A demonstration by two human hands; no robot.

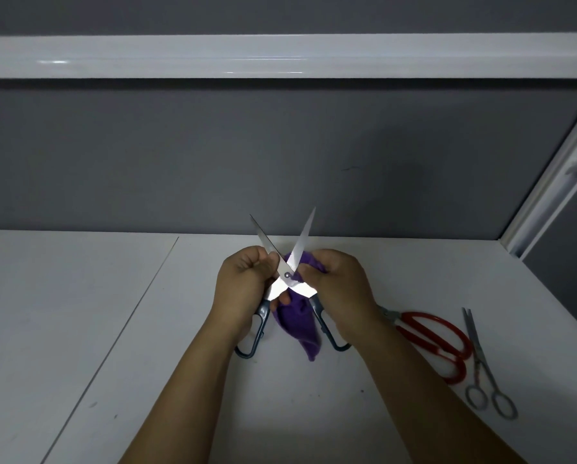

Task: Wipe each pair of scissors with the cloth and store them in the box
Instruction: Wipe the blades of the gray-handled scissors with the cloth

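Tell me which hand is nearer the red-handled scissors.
Right. The right hand sits just beside the red-handled scissors, its wrist overlapping their blade end; the left hand is farther left, beyond the grey-handled scissors and purple cloth.

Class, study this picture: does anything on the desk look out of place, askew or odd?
Nothing spilled or damaged. The grey-handled scissors are held wide open, blades crossed, against the purple cloth. On the right, the red scissors and small steel scissors lie askew, overlapping. No box is in view.
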